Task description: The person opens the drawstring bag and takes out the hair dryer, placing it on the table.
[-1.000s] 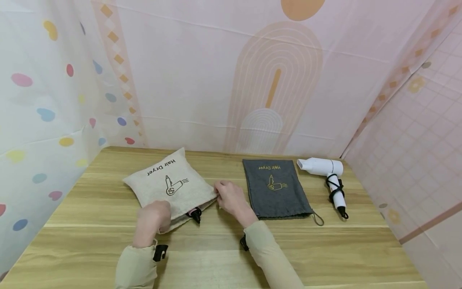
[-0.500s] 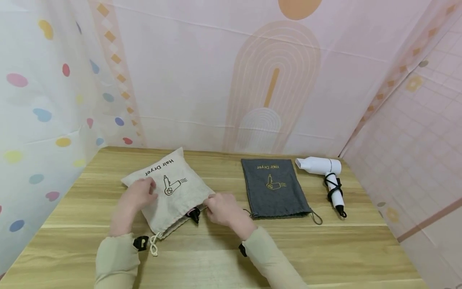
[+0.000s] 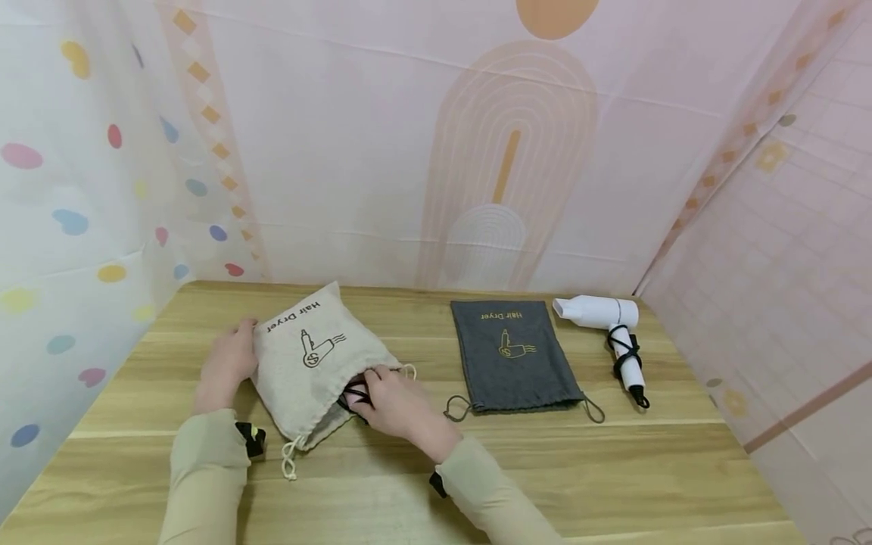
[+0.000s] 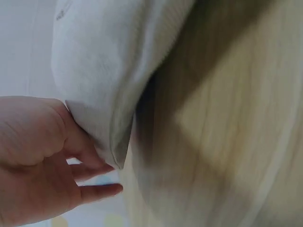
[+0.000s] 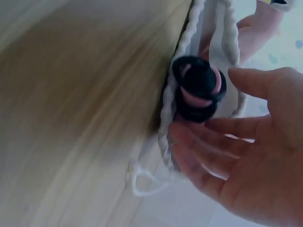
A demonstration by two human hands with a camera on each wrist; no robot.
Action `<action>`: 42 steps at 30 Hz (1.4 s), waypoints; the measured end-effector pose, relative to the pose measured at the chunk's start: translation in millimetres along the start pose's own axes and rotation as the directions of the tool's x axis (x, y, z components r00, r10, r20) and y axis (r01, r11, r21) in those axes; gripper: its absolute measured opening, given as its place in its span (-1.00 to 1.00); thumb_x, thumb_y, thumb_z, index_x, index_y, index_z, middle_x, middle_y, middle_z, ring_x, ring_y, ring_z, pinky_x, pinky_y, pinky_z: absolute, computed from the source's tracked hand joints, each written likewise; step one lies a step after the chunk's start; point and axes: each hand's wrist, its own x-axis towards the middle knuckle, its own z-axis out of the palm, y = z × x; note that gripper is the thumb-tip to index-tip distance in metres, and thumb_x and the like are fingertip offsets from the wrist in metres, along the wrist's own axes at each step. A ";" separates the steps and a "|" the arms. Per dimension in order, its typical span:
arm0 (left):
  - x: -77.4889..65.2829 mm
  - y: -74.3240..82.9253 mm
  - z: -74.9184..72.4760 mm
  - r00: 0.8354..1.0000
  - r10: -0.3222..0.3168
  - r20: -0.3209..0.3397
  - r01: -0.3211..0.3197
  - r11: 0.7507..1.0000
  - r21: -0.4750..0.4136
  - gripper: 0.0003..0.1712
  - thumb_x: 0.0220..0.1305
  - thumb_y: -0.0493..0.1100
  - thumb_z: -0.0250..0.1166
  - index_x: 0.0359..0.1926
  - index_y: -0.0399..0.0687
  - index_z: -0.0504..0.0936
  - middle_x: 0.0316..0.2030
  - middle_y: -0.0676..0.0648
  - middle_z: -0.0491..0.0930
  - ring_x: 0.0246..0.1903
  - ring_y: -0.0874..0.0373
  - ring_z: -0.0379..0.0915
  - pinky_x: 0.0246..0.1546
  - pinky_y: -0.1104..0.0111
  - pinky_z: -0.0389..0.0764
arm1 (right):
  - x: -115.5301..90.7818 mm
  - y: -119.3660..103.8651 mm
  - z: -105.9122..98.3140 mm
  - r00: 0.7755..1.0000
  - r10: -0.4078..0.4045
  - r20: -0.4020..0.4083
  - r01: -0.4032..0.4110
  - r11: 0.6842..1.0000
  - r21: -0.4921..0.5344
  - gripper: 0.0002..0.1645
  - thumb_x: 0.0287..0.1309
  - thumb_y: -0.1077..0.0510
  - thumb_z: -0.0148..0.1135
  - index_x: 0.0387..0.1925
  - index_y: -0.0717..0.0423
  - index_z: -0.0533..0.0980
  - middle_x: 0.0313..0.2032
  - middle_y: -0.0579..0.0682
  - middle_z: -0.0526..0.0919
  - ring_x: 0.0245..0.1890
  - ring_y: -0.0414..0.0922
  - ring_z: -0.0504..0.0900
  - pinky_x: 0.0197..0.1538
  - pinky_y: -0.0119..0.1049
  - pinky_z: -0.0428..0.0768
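Note:
A beige drawstring bag (image 3: 323,348) printed "Hair Dryer" lies bulging on the left of the wooden table. My left hand (image 3: 230,359) holds its far left corner; in the left wrist view, the fingers (image 4: 97,191) reach round the cloth tip. From the bag's open mouth shows the end of a pink hair dryer (image 5: 199,92), with black cord wrapped about it. The rest of it is hidden inside. My right hand (image 3: 391,401) is at the mouth, its thumb on one side of the dryer's end and its fingers spread along the other.
A dark grey "Hair Dryer" bag (image 3: 511,356) lies flat right of the beige one, cord loops at both lower corners. Beyond it rests a white hair dryer (image 3: 609,333), black cord round its handle. Printed curtains (image 3: 341,151) stand behind and beside the table.
My left hand has left the bag's near mouth edge and moved up to its far left corner. My right hand has shifted from the mouth's right edge onto the dryer's end.

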 end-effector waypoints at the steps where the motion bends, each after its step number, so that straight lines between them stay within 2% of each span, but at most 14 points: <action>1: 0.0 -2.2 -0.7 1.000 -0.003 0.017 0.003 1.000 0.008 -0.47 0.28 -0.42 -0.14 0.29 -0.45 0.15 0.14 -0.65 0.23 0.08 -0.58 0.21 0.05 -0.27 0.36 | 1.5 -1.8 1.4 1.000 0.005 0.005 -0.005 1.000 0.000 -0.39 0.33 -0.20 -0.01 0.19 0.13 0.41 0.12 0.00 0.54 0.06 -0.11 0.59 0.06 -0.28 0.59; 6: -0.2 -6.9 -3.1 0.999 0.017 0.045 -0.019 0.999 0.042 -0.49 0.23 -0.41 -0.06 0.22 -0.53 0.20 0.10 -0.63 0.30 0.07 -0.55 0.25 0.09 -0.24 0.35 | 8.8 -7.6 8.6 1.000 0.006 -0.023 -0.006 1.000 0.006 -0.35 0.28 -0.23 0.05 0.15 0.18 0.42 0.05 0.01 0.56 0.00 -0.13 0.61 0.02 -0.34 0.60; 10: -0.2 -8.1 -4.7 0.999 0.019 0.049 -0.022 0.999 0.049 -0.51 0.22 -0.43 -0.05 0.18 -0.57 0.22 0.08 -0.62 0.33 0.05 -0.53 0.28 0.08 -0.23 0.36 | 13.8 -11.2 10.5 0.998 0.022 -0.050 -0.022 1.000 0.005 -0.32 0.23 -0.25 0.11 0.12 0.21 0.44 -0.01 0.02 0.57 -0.11 -0.14 0.63 -0.09 -0.38 0.62; 16: -0.9 -13.0 -2.2 0.999 0.041 0.019 -0.042 0.997 0.069 -0.57 0.17 -0.47 -0.03 0.09 -0.57 0.31 -0.01 -0.61 0.40 -0.02 -0.52 0.34 0.02 -0.22 0.40 | 17.7 -11.7 10.8 0.997 0.060 -0.042 -0.058 0.997 0.045 -0.53 0.18 -0.08 0.19 -0.05 0.19 0.46 -0.11 0.04 0.55 -0.35 -0.20 0.57 -0.33 -0.44 0.57; 19: -2.4 -17.4 0.1 0.999 0.035 0.019 -0.036 0.996 0.081 -0.59 0.12 -0.47 0.00 0.03 -0.57 0.35 -0.06 -0.62 0.42 -0.06 -0.53 0.35 -0.04 -0.22 0.42 | 17.7 -8.1 10.5 0.996 0.082 -0.031 -0.079 0.993 0.086 -0.57 0.15 -0.01 0.20 -0.05 0.19 0.45 -0.06 0.06 0.54 -0.38 -0.21 0.55 -0.37 -0.45 0.53; 26: -4.6 -22.7 1.0 1.000 0.014 0.013 -0.015 0.996 0.093 -0.67 0.11 -0.45 -0.01 -0.06 -0.51 0.42 -0.11 -0.59 0.44 -0.11 -0.50 0.39 -0.16 -0.21 0.47 | 12.6 2.0 6.1 0.996 0.088 0.021 -0.090 0.989 0.117 -0.38 0.17 -0.05 0.21 0.16 0.23 0.40 0.11 0.12 0.50 -0.15 -0.12 0.62 -0.18 -0.39 0.60; 31: -4.7 -23.8 0.7 1.000 -0.003 0.023 0.001 0.996 0.089 -0.65 0.12 -0.43 -0.01 -0.04 -0.47 0.42 -0.09 -0.57 0.44 -0.11 -0.50 0.39 -0.21 -0.20 0.48 | 9.5 7.9 3.9 0.998 0.052 0.021 -0.054 0.991 0.121 -0.42 0.15 -0.03 0.23 0.11 0.22 0.42 0.06 0.13 0.53 -0.06 -0.09 0.60 -0.11 -0.36 0.61; 36: -3.8 -26.4 1.2 0.999 -0.031 0.027 0.029 0.996 0.081 -0.65 0.11 -0.42 0.01 -0.04 -0.43 0.45 -0.08 -0.57 0.44 -0.12 -0.49 0.41 -0.27 -0.18 0.49 | 7.0 16.1 3.6 1.000 0.026 0.014 -0.027 0.991 0.131 -0.50 0.12 0.03 0.24 0.05 0.20 0.44 -0.02 0.11 0.55 -0.10 -0.11 0.58 -0.11 -0.34 0.59; 42: -5.1 -28.2 -1.8 0.997 -0.070 0.033 0.067 0.995 0.077 -0.70 0.13 -0.41 0.01 -0.10 -0.42 0.48 -0.08 -0.55 0.46 -0.14 -0.46 0.43 -0.30 -0.13 0.50 | 3.9 25.3 1.5 0.998 0.032 0.049 -0.039 0.989 0.139 -0.37 0.09 0.05 0.26 0.18 0.21 0.38 0.08 0.14 0.55 0.05 -0.03 0.58 0.01 -0.27 0.60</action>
